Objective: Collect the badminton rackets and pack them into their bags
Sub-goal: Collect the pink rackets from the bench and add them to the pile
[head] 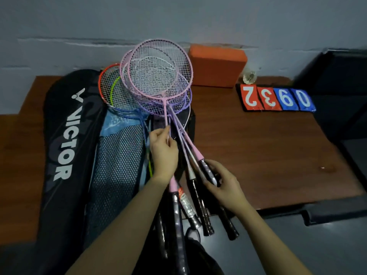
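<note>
Rackets (pixel 158 80): a bundle of pink and purple ones fans out at frame centre, heads stacked toward the upper middle of the frame, handles converging toward the lower middle. The long axis of the bundle runs from upper centre down to lower centre, slightly tilted right at the handle end.

The left hand (pixel 163 151) pinches the thin shafts just below the heads, fingers curled around them. The right hand (pixel 220 183) grips a dark handle (pixel 207 169) lower down and to the right, fingers curled round it. Both hands are therefore closed on the bundle, the left nearer the heads and the right nearer the handle ends.

More rackets, with orange, green and blue frames (pixel 111 90), lie under the bundle at left centre. They rest on a mesh-fronted bag (pixel 117 161). A long black bag (pixel 65 135) lies just beside it at the left of the frame, its long axis roughly parallel to the bundle. Both bags sit on a brown table (pixel 258 145).

Judgement: the bags lie to the left of the grip, so the left hand is nearer. Little rotation should be needed before insertion.
</note>
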A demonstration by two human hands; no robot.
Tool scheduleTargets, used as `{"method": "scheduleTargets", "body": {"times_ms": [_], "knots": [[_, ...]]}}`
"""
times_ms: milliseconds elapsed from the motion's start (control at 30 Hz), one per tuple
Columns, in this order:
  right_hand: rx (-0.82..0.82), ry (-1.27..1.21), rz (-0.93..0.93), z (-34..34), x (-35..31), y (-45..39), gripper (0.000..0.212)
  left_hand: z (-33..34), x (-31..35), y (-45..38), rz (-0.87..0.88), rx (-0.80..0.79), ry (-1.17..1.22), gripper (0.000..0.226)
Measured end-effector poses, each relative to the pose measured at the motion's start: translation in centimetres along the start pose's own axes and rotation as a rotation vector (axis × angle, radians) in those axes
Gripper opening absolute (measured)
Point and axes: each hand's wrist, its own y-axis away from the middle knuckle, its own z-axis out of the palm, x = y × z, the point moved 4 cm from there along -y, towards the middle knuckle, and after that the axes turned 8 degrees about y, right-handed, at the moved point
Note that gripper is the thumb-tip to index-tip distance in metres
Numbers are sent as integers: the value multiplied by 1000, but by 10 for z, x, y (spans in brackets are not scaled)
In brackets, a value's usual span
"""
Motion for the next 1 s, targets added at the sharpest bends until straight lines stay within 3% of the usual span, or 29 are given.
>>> {"method": "scheduleTargets", "body": {"times_ms": [267,533,733,1000], "knots": [[-86,-40,-33,-17,38,-6,60,47,-10,-7,-92,81,-27,35],[-108,80,-26,-3,74,-25,55,72,-36,-1,-83,-410,-288,58],[-163,171,-3,-1,87,-30,47,66,-45,50,130,-421,-475,58],[-150,175,-90,-8,82,-25,72,81,-48,65,223,-525,-648,48]]}}
